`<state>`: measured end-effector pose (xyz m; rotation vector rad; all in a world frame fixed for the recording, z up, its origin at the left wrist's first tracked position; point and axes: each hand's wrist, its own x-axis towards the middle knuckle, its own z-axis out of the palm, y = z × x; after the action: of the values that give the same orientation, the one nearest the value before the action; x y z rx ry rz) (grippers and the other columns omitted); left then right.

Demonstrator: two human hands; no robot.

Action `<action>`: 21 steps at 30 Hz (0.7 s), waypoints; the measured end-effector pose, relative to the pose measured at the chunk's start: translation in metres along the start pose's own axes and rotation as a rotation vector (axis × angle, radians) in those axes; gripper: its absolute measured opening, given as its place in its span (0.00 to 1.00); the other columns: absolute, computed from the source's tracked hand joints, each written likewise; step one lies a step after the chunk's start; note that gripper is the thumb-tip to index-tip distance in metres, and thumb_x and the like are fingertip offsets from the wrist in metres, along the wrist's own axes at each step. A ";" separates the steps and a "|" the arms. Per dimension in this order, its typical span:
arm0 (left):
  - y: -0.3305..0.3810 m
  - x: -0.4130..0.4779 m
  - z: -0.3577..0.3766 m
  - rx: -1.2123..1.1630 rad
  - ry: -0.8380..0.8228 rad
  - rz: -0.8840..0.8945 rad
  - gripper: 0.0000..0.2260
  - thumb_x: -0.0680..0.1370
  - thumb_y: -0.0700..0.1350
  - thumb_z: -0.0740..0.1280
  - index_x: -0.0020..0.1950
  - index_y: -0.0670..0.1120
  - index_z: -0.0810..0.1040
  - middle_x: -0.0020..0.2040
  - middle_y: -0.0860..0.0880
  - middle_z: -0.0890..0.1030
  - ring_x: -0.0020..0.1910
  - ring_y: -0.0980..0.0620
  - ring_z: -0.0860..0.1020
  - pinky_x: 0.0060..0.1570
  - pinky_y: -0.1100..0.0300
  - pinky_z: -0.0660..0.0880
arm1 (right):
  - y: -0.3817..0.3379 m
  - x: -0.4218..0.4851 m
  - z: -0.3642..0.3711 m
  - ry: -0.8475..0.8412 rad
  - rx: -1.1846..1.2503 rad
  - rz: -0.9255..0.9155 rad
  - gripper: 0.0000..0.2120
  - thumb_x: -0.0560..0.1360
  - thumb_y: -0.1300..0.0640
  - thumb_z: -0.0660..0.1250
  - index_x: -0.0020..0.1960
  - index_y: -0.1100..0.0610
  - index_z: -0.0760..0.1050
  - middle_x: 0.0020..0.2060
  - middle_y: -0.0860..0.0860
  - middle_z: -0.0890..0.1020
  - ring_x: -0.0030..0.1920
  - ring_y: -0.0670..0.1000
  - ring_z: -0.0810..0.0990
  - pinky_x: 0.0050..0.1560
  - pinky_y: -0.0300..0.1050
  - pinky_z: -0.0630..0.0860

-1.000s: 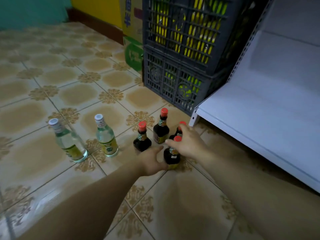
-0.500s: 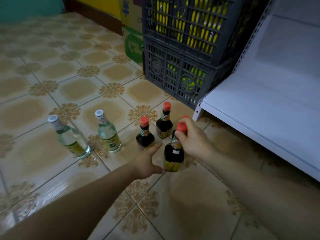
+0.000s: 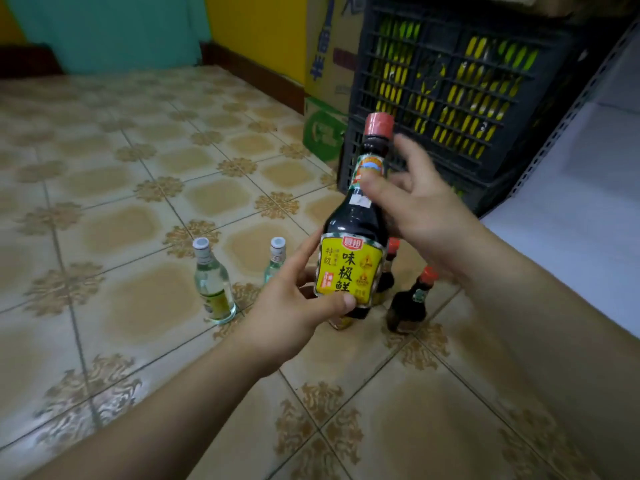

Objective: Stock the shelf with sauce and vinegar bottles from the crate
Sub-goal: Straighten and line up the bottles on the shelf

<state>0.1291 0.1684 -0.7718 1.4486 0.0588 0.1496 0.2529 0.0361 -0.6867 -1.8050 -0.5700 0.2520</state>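
A dark sauce bottle [image 3: 356, 223] with a red cap and a yellow label is up in the air at the middle of the view. My left hand [image 3: 294, 306] grips its lower part, thumb on the label. My right hand [image 3: 415, 202] holds its neck and shoulder, thumb across the front. Below on the tiled floor stand two more dark sauce bottles [image 3: 410, 299], one partly hidden behind the lifted one. Two clear vinegar bottles [image 3: 213, 282] with white caps stand to their left. The white shelf [image 3: 575, 216] lies at the right.
Two dark plastic crates [image 3: 450, 81] with yellow-green contents are stacked behind the bottles, against the shelf's upright. Cardboard boxes [image 3: 325, 129] stand left of the crates by a yellow wall. The patterned tile floor [image 3: 121, 220] stretches to the left.
The sauce bottle has risen from the floor to chest height. My left hand, which hovered beside it, now grips its base. The view has tilted up.
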 end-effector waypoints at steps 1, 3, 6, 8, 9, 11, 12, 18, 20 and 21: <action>0.007 -0.001 -0.003 -0.020 0.036 0.016 0.35 0.65 0.43 0.75 0.65 0.68 0.66 0.55 0.50 0.82 0.54 0.50 0.81 0.54 0.53 0.77 | -0.001 -0.004 0.007 -0.064 -0.021 -0.002 0.46 0.60 0.34 0.71 0.73 0.33 0.53 0.58 0.46 0.79 0.51 0.43 0.82 0.48 0.45 0.80; 0.020 -0.003 -0.009 -0.049 0.084 0.045 0.33 0.65 0.44 0.74 0.64 0.68 0.68 0.54 0.49 0.82 0.54 0.49 0.81 0.56 0.51 0.76 | -0.001 -0.010 0.018 -0.129 0.006 -0.014 0.45 0.66 0.43 0.74 0.74 0.32 0.50 0.63 0.47 0.77 0.53 0.43 0.82 0.47 0.43 0.80; 0.038 -0.008 -0.015 -0.061 0.110 0.071 0.36 0.65 0.43 0.77 0.67 0.64 0.67 0.54 0.48 0.83 0.54 0.48 0.81 0.59 0.46 0.74 | -0.011 -0.014 0.027 -0.129 0.058 -0.062 0.41 0.70 0.48 0.73 0.72 0.30 0.51 0.67 0.47 0.74 0.58 0.47 0.80 0.55 0.54 0.80; 0.047 -0.011 -0.013 -0.049 0.092 0.087 0.38 0.66 0.44 0.76 0.71 0.61 0.65 0.54 0.47 0.83 0.54 0.47 0.81 0.60 0.46 0.73 | -0.019 -0.018 0.025 -0.102 0.060 -0.086 0.41 0.67 0.43 0.72 0.70 0.28 0.51 0.68 0.45 0.73 0.61 0.48 0.78 0.59 0.57 0.77; 0.051 -0.012 -0.011 -0.040 0.077 0.102 0.37 0.66 0.43 0.76 0.71 0.61 0.64 0.55 0.47 0.83 0.55 0.47 0.81 0.60 0.47 0.74 | -0.022 -0.019 0.022 -0.090 0.062 -0.097 0.41 0.66 0.41 0.71 0.70 0.27 0.50 0.69 0.44 0.72 0.63 0.48 0.77 0.60 0.57 0.76; 0.059 -0.012 -0.002 -0.033 0.056 0.142 0.34 0.67 0.43 0.74 0.67 0.64 0.66 0.55 0.48 0.83 0.54 0.47 0.81 0.55 0.54 0.77 | -0.029 -0.023 0.011 -0.066 0.045 -0.113 0.41 0.65 0.36 0.69 0.69 0.26 0.48 0.72 0.42 0.68 0.68 0.48 0.73 0.65 0.58 0.72; 0.064 -0.012 0.004 -0.038 0.047 0.159 0.33 0.66 0.43 0.74 0.65 0.66 0.67 0.54 0.49 0.83 0.53 0.48 0.81 0.51 0.59 0.77 | -0.034 -0.026 0.004 -0.053 0.032 -0.119 0.40 0.64 0.33 0.67 0.68 0.24 0.47 0.72 0.40 0.67 0.68 0.47 0.71 0.66 0.58 0.71; 0.117 0.018 0.070 0.000 -0.036 0.262 0.38 0.63 0.42 0.75 0.69 0.63 0.65 0.55 0.47 0.82 0.52 0.48 0.82 0.50 0.53 0.79 | -0.083 -0.046 -0.083 0.083 -0.093 -0.187 0.40 0.61 0.28 0.65 0.66 0.20 0.47 0.69 0.40 0.71 0.65 0.48 0.75 0.62 0.58 0.74; 0.140 0.037 0.110 0.023 -0.109 0.319 0.37 0.64 0.42 0.74 0.67 0.65 0.65 0.55 0.45 0.81 0.52 0.48 0.82 0.52 0.49 0.78 | -0.103 -0.058 -0.129 0.155 -0.126 -0.208 0.38 0.64 0.30 0.66 0.66 0.21 0.47 0.69 0.42 0.73 0.64 0.48 0.76 0.60 0.57 0.76; 0.152 0.047 0.133 0.034 -0.160 0.346 0.36 0.64 0.43 0.73 0.67 0.66 0.65 0.54 0.46 0.81 0.51 0.50 0.82 0.51 0.51 0.78 | -0.114 -0.065 -0.155 0.193 -0.134 -0.217 0.36 0.67 0.32 0.66 0.67 0.22 0.48 0.68 0.42 0.74 0.62 0.48 0.77 0.58 0.56 0.78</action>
<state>0.1830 0.0614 -0.6025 1.4915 -0.3228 0.3150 0.2380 -0.1023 -0.5389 -1.8536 -0.6513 -0.1098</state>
